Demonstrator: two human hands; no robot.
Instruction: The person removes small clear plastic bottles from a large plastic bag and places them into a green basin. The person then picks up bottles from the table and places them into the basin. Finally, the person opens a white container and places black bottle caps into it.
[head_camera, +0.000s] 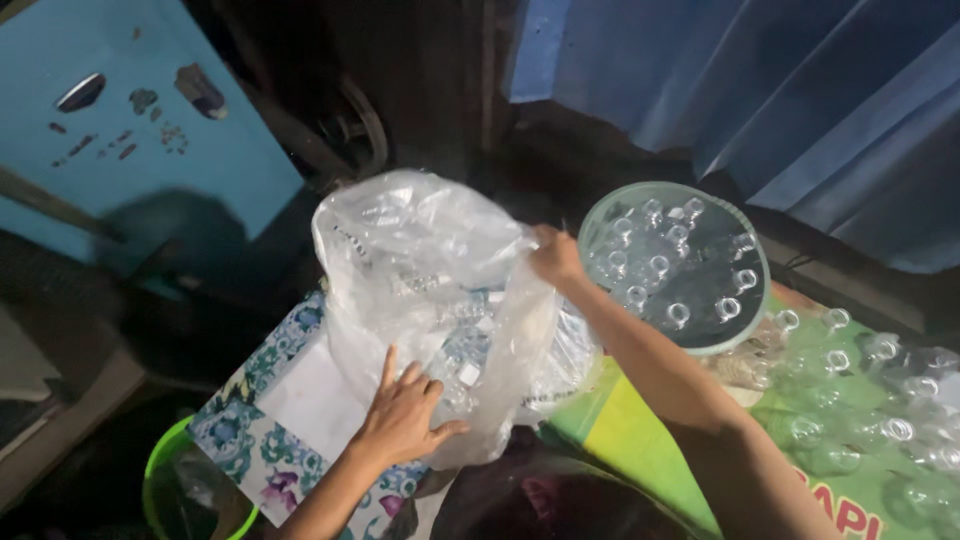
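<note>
A large clear plastic bag stands in the middle, bulging with what look like small clear bottles. My left hand lies flat against the bag's lower front, fingers spread. My right hand pinches the bag's upper right edge and holds it up. Just right of that hand sits a round clear basin holding several small clear bottles with open mouths.
More small clear bottles lie on a green and yellow sheet at right. A floral-patterned cloth lies under the bag, a green bucket at lower left, a teal panel and blue curtain behind.
</note>
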